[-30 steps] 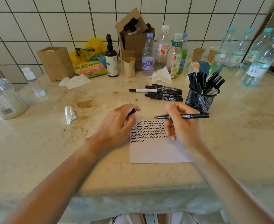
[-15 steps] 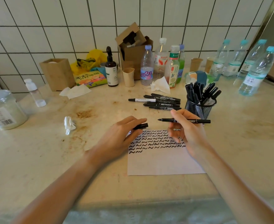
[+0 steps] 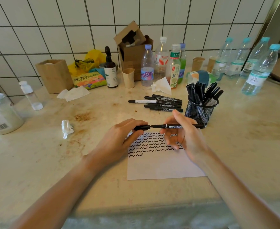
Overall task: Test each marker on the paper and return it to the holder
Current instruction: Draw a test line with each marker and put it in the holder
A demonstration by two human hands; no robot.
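Marker (image 3: pixel 175 126): black, labelled TWIN, held level above the far edge of the paper (image 3: pixel 160 164), just near of the mesh holder (image 3: pixel 200 111). Right hand (image 3: pixel 185 138) pinched its barrel; left hand (image 3: pixel 121 139) pinched the cap (image 3: pixel 141 127), which sat at the marker's left tip. Whether the cap was fully seated could not be told.

Paper: white sheet on the counter (image 3: pixel 243 146), its far half filled with rows of black squiggles, the near half blank.

Holder: black mesh cup, right of centre, crowded with upright black markers.

Loose markers (image 3: pixel 160 104): a small pile lying flat on the counter, left of the holder and far of the hands.

Risks, as judged:
- A half-pressed cap could drop off on the way to the holder, or let the tip dry.
- An exposed tip could smear fingers or the squiggles beneath.
- The holder looked full; a marker pushed in at a slant could catch on the others or tip the cup.
- Tested and untested markers looked alike, so the pile and the holder could be confused.

Hidden or unclear:
- Right fingers covered part of the squiggles and of the barrel's label.
- The marker's tip sat inside or behind the cap, unseen.
- The number of markers in the holder could not be made out.
- Print on the loose markers was too small to read.
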